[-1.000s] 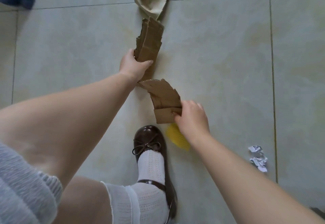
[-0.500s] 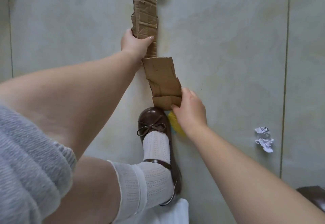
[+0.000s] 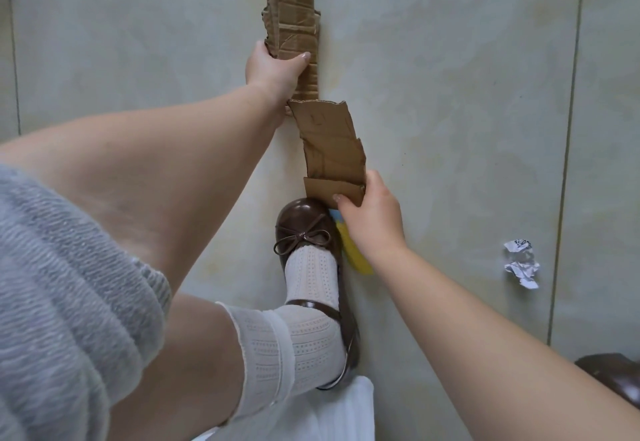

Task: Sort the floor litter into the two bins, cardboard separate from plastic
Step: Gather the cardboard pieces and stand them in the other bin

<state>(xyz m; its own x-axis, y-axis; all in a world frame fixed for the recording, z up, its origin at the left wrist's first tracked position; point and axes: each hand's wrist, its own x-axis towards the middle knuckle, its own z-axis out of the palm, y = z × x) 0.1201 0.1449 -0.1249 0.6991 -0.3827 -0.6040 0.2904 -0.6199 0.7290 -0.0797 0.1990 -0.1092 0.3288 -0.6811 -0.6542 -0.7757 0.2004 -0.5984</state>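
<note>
Head view: left hand (image 3: 273, 69) gripped the upper cardboard strip (image 3: 294, 21), thumb across its face. Right hand (image 3: 372, 218) pinched the lower cardboard piece (image 3: 332, 149) at its near edge. Both pieces were in hand, above the floor (image 3: 450, 94). Yellow wrapper (image 3: 353, 253) lay beside the shoe (image 3: 304, 229); crumpled foil (image 3: 521, 264) lay well apart. No bins visible. Best to stack both pieces into one hand and keep the grips firm, since torn edges could slip.

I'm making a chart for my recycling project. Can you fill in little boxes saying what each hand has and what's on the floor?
left hand: grips a torn brown corrugated cardboard strip
right hand: pinches a torn flat brown cardboard piece
floor litter: crumpled white printed paper ball; yellow scrap, partly hidden by the right hand
bins: not in view
</note>
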